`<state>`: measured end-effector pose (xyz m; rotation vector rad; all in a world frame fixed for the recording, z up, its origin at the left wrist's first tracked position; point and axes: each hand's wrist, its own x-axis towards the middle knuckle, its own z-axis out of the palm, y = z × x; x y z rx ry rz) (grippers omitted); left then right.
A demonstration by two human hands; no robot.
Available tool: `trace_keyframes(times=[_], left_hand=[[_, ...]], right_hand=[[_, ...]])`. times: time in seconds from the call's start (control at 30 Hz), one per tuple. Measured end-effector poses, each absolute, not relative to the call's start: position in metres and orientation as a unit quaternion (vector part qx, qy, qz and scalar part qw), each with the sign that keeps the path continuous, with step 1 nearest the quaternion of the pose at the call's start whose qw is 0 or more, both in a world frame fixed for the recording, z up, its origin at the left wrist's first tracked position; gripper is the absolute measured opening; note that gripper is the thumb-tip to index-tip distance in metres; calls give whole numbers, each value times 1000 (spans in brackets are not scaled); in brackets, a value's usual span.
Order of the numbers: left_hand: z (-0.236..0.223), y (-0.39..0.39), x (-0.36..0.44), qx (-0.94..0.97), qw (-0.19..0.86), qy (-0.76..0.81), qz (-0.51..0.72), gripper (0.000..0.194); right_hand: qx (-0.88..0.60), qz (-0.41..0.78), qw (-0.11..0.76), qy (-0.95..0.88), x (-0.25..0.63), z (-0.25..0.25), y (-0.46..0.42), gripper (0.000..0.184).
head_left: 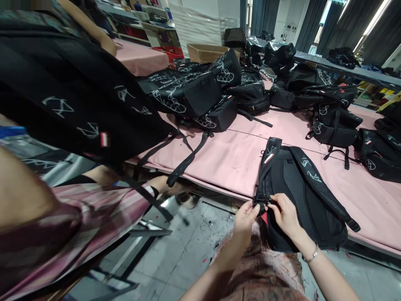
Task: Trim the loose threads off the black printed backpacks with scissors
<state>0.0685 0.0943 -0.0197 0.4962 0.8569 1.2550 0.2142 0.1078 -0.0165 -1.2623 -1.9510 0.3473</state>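
A black backpack [300, 196] with white scribble print lies back-side up on the pink table [225, 154], its lower end hanging over the front edge toward me. My left hand [246, 215] pinches the bottom of a shoulder strap [266, 167] near a small buckle. My right hand [285, 213] is closed on the same strap end from the other side, fingertips almost meeting the left. A thin bracelet sits on my right wrist.
Several more black printed backpacks [194, 96] are piled across the table's far side and right end. A person in a striped pink top [78, 217] stands at left holding up another black bag [69, 92]. A cardboard box [205, 52] sits behind. Grey floor lies below.
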Motion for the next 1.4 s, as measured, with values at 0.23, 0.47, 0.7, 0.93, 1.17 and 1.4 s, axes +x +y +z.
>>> trace_keyframes(times=[0.23, 0.47, 0.7, 0.93, 1.17, 1.4], left_hand=[[-13, 93, 71, 220, 706, 385, 552, 32], [-21, 97, 70, 228, 709, 381, 547, 32], [-36, 106, 61, 184, 744, 411, 494, 29], [-31, 99, 63, 180, 738, 380, 527, 26], [-26, 98, 67, 181, 735, 386, 526, 26], [-16, 95, 69, 199, 726, 394, 528, 26]], right_hand=[[-510, 152, 421, -734, 210, -16, 106, 15], [-521, 307, 480, -636, 197, -21, 102, 7], [-463, 314, 588, -584, 201, 14, 89, 11], [-513, 184, 438, -715, 217, -6, 107, 12], [-503, 114, 371, -772, 219, -29, 103, 18], [-508, 87, 354, -780, 214, -29, 106, 18]])
